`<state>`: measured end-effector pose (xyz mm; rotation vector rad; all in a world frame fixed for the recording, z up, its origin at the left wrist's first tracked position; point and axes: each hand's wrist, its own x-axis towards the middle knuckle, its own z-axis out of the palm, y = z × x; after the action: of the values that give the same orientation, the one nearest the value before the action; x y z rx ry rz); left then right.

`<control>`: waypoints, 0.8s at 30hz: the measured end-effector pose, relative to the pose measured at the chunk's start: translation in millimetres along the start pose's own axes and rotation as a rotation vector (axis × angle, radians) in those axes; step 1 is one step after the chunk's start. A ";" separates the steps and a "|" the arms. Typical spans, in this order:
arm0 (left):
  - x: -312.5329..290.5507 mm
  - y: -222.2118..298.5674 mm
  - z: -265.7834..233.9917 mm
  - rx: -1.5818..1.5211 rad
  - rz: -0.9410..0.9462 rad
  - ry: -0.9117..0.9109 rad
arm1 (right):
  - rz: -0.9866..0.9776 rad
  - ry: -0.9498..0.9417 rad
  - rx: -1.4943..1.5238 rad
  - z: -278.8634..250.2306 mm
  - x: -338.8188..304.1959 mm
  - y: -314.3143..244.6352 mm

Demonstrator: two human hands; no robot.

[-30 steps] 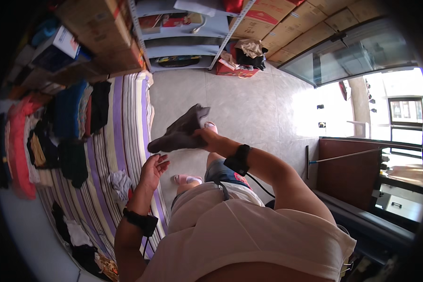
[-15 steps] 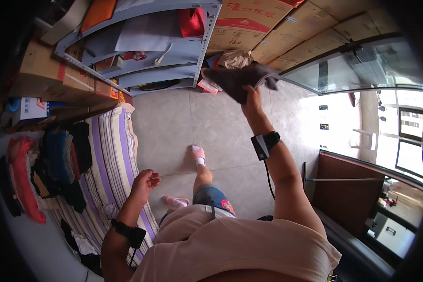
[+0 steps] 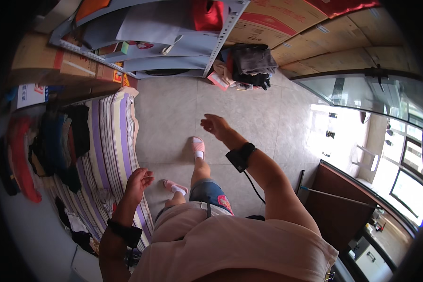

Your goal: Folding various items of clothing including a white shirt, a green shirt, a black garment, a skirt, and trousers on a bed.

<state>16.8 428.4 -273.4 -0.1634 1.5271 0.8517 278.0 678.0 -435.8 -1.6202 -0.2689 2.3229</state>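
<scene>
My right hand [image 3: 215,126] hangs over the floor, empty, its fingers loosely bent and apart. A dark grey garment [image 3: 254,60] lies on top of a small heap of dark and beige clothes [image 3: 225,70] on the floor at the far side, out of my hand's reach. My left hand [image 3: 139,182] is by the edge of a bed with a striped sheet [image 3: 109,127]; it holds nothing and its fingers are slightly spread. Folded clothes in red [image 3: 23,160], blue [image 3: 54,148] and black [image 3: 77,127] lie in a row on the bed.
A grey metal shelf [image 3: 174,66] stands at the far left, with cardboard boxes [image 3: 310,42] to its right. A glass door [image 3: 362,96] is at the far right, and a brown panel [image 3: 333,202] at the near right. Grey tiles [image 3: 169,108] cover the floor.
My right hand has let go of the grey garment, which now lies on the heap, and has drawn back toward me and left. My left hand has barely moved.
</scene>
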 end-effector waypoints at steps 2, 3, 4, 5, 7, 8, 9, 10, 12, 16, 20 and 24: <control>-7.9 -3.9 -14.8 -0.052 0.018 0.018 | 0.079 -0.055 -0.116 29.7 -10.9 24.1; -11.7 -4.7 -24.9 -0.090 0.038 0.025 | 0.092 -0.078 -0.160 43.2 -17.3 33.6; -18.9 -10.2 -36.2 -0.133 0.054 0.047 | 0.115 -0.121 -0.223 59.8 -22.2 47.9; -24.7 -13.3 -45.1 -0.178 0.078 0.080 | 0.141 -0.136 -0.265 69.6 -22.5 60.3; -33.9 -23.2 -63.2 -0.165 0.120 0.118 | 0.204 -0.158 -0.334 89.1 -22.2 73.4; -40.4 -31.6 -76.9 -0.198 0.173 0.090 | 0.186 -0.157 -0.371 100.6 -27.3 80.1; -50.1 -38.0 -87.7 -0.207 0.197 0.117 | 0.170 -0.159 -0.406 115.5 -33.8 83.1; -55.0 -47.9 -101.5 -0.232 0.232 0.120 | 0.180 -0.195 -0.421 117.9 -29.6 84.5; -78.9 -77.3 -133.1 -0.257 0.327 0.179 | 0.168 -0.288 -0.455 145.8 -42.7 90.9; -142.6 -146.1 -207.5 -0.425 0.413 0.301 | 0.175 -0.468 -0.589 210.0 -50.5 119.7; -183.9 -236.1 -291.9 -0.565 0.456 0.473 | 0.115 -0.496 -0.715 314.2 -94.2 184.2; -218.3 -330.1 -366.2 -0.791 0.556 0.677 | 0.052 -0.604 -0.889 394.7 -128.6 277.5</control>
<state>-49.7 -105.8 -244.3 -0.6771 1.7952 1.9765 -87.6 379.3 -273.1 -1.1084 -1.5796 2.8715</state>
